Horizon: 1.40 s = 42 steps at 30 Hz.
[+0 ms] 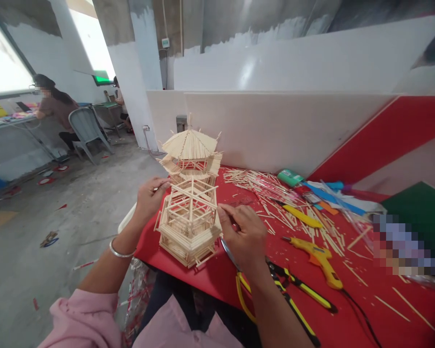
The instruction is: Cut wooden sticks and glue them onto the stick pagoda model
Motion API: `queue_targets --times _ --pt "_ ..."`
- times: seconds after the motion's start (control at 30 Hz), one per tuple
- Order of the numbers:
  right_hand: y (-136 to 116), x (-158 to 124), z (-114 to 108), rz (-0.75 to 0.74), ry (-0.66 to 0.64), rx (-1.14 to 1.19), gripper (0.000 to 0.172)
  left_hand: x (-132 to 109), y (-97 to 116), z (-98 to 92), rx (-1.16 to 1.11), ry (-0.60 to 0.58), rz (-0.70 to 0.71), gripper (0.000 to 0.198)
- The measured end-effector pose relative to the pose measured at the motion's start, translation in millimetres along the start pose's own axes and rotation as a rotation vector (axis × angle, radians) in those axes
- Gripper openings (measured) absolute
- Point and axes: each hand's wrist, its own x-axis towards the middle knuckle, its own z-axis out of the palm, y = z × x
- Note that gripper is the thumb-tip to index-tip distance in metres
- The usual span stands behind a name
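Note:
A pagoda model (190,237) of thin wooden sticks stands in front of me, its lower part an open many-sided frame. Behind and above that frame rises a roofed section (190,143) with a pointed top; I cannot tell whether the two are joined. My left hand (150,197) is closed in a pinch at the left side of the open frame. On the frame's right side, my right hand (244,233) pinches with thumb and curled fingers. Its fingertips touch the sticks near the upper corner. Yellow-handled scissors (243,295) lie partly hidden under my right forearm.
The red tabletop (224,285) carries a yellow glue gun (317,258), a yellow cutter knife (300,215), black-and-yellow pliers (304,290) and loose sticks (246,179). A green packet (290,177) lies at the back. A pale board (275,130) stands behind. A person (56,104) sits far left.

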Motion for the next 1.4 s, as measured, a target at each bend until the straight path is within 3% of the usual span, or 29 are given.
queue_targets --times 0.3,0.83,1.4 --pt "2.8 -1.0 -0.1 0.029 -0.047 -0.023 0.012 -5.4 -9.3 4.8 0.008 -0.082 0.014 0.025" --pt "-2.2 8.0 -5.1 0.019 -0.143 -0.005 0.017 -4.2 -3.4 5.1 0.018 -0.061 -0.006 0.024" --pt "12.5 16.8 -15.5 -0.155 -0.349 -0.099 0.023 -4.3 -2.1 5.4 0.001 -0.047 -0.005 0.022"
